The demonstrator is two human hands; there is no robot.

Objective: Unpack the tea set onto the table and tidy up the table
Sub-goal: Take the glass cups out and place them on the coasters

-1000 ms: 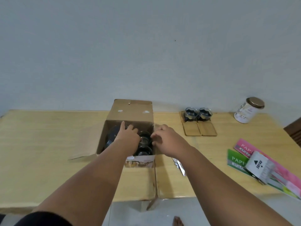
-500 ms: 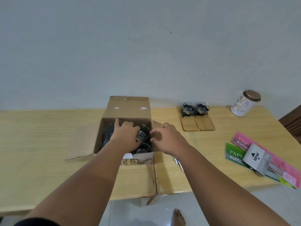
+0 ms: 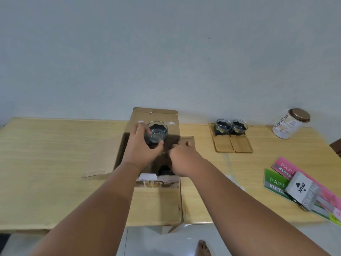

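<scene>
An open cardboard box (image 3: 118, 154) stands in the middle of the wooden table (image 3: 55, 154). My left hand (image 3: 142, 148) holds a small glass tea cup (image 3: 156, 133) tilted above the box, its mouth facing me. My right hand (image 3: 181, 159) reaches into the box on the right side; its fingertips are hidden, so I cannot tell whether it grips anything. A dark item (image 3: 164, 170) still shows inside the box. Two glass cups (image 3: 230, 126) sit on wooden coasters (image 3: 233, 145) at the back right.
A white jar with a brown lid (image 3: 290, 123) stands at the far right back. Pink and green paper packs (image 3: 276, 179) and a grey stamp pad box (image 3: 302, 191) lie at the right front. The box's flaps spread left and back. A bare foot shows below the table edge.
My left hand has lifted a glass cup out of the box and up in front of the back flap. My right hand stays at the box's right side.
</scene>
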